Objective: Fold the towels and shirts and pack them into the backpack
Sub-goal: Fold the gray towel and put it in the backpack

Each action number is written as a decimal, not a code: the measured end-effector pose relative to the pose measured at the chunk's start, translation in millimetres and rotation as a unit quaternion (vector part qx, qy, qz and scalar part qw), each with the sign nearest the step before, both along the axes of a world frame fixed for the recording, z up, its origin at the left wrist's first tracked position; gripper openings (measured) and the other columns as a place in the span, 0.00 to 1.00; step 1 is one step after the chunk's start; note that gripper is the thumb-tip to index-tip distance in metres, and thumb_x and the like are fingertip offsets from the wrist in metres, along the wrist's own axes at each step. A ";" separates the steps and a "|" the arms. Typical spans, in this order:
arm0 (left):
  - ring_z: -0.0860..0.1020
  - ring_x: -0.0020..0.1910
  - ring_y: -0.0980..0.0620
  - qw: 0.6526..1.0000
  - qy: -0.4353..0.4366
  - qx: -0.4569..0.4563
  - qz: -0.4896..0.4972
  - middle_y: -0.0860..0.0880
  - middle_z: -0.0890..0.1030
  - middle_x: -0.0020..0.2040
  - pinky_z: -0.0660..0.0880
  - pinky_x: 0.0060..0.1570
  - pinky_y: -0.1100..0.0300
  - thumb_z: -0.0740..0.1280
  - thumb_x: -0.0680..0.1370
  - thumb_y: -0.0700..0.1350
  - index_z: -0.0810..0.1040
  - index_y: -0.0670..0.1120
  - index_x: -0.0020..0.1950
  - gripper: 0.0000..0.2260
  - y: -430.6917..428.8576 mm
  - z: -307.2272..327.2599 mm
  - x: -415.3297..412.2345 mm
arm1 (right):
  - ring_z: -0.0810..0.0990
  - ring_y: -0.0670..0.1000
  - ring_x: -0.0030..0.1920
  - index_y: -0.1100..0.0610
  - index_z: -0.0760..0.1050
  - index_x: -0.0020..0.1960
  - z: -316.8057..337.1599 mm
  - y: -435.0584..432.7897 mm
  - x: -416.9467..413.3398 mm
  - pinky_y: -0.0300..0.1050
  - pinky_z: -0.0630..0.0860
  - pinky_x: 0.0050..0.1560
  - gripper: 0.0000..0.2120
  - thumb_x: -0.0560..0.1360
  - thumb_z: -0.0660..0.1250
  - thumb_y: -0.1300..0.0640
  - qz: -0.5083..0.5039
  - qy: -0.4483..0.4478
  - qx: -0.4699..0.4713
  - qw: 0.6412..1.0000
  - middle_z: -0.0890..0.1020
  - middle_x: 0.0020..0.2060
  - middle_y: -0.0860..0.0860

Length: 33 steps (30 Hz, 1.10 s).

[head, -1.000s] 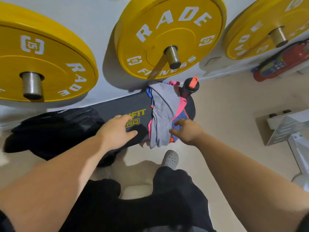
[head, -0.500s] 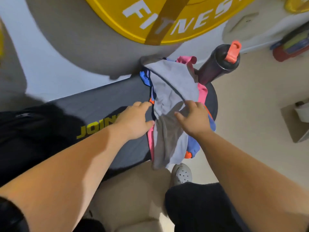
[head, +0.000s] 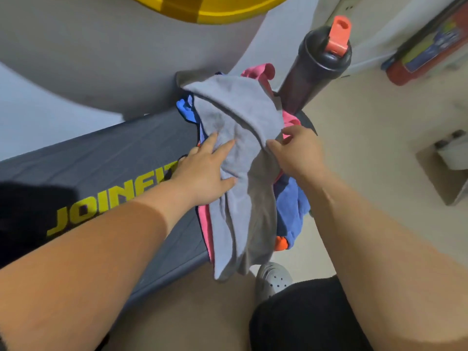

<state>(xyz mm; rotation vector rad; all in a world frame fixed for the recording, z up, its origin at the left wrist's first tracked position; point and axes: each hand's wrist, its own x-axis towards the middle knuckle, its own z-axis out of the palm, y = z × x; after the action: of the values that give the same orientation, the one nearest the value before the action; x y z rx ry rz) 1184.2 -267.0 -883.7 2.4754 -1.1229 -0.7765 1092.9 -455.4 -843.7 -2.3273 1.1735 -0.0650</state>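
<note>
Where the pile sits: centre of frame, on the right end of the dark bench [head: 121, 158], hanging over its near edge toward lower centre.
Grey cloth [head: 238, 117]: top layer of the pile, creased and unfolded; I cannot tell whether it is a towel or a shirt.
Under layers: pink cloth [head: 258, 69], blue cloth [head: 291, 198] and an orange scrap [head: 280, 243] show at the pile's edges.
Left hand [head: 202, 171]: laid flat on the grey cloth's left side, fingers straight, thumb spread.
Right hand [head: 297, 153]: thumb and fingers pinch the grey cloth's right fold.
Hands: apart, with the grey cloth between them.
Bottle [head: 316, 69]: black with an orange cap, just beside the pile, upper right of centre.
Bench marking: yellow lettering, "JOINFI" readable, partly covered by the left forearm.
Left edge: black mass [head: 22, 206] on the bench, too blurred for me to name.
Top centre: yellow plate [head: 210, 6], cut off by the frame.
</note>
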 end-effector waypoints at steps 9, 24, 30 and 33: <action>0.62 0.74 0.41 0.996 -0.016 -0.069 0.052 0.49 0.58 0.79 0.64 0.71 0.46 0.68 0.76 0.59 0.56 0.56 0.80 0.36 20.9 30.0 -27.2 | 0.77 0.53 0.35 0.57 0.76 0.38 16.5 2.2 -5.5 0.46 0.74 0.36 0.11 0.67 0.78 0.53 -0.128 -0.084 0.146 0.977 0.78 0.33 0.53; 0.68 0.70 0.45 0.981 -0.114 -0.155 -0.003 0.53 0.72 0.72 0.66 0.69 0.43 0.63 0.77 0.58 0.75 0.57 0.68 0.20 64.5 146.9 -55.6 | 0.81 0.47 0.42 0.57 0.85 0.50 109.5 76.7 -55.5 0.46 0.77 0.49 0.06 0.77 0.71 0.56 0.338 -0.189 0.266 0.883 0.86 0.42 0.49; 0.75 0.37 0.53 0.978 -0.109 -0.171 0.046 0.50 0.81 0.41 0.72 0.41 0.53 0.69 0.79 0.51 0.81 0.50 0.47 0.06 87.2 183.7 -73.3 | 0.74 0.50 0.35 0.57 0.79 0.41 134.9 82.2 -76.6 0.50 0.71 0.38 0.08 0.70 0.78 0.58 0.329 -0.197 0.306 0.871 0.77 0.32 0.52; 0.81 0.45 0.49 0.963 -0.031 -0.241 0.114 0.50 0.84 0.45 0.78 0.51 0.49 0.69 0.76 0.51 0.82 0.48 0.46 0.08 97.3 206.2 -79.1 | 0.79 0.48 0.36 0.59 0.81 0.41 137.6 87.1 -89.1 0.55 0.80 0.44 0.04 0.70 0.76 0.62 0.358 -0.140 0.256 0.887 0.83 0.34 0.53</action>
<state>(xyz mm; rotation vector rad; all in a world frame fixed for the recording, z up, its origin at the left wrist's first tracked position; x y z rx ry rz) 1105.1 -169.7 -677.4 2.1679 -0.8930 -0.3128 1003.8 -368.3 -706.2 -2.0301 0.1110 0.1535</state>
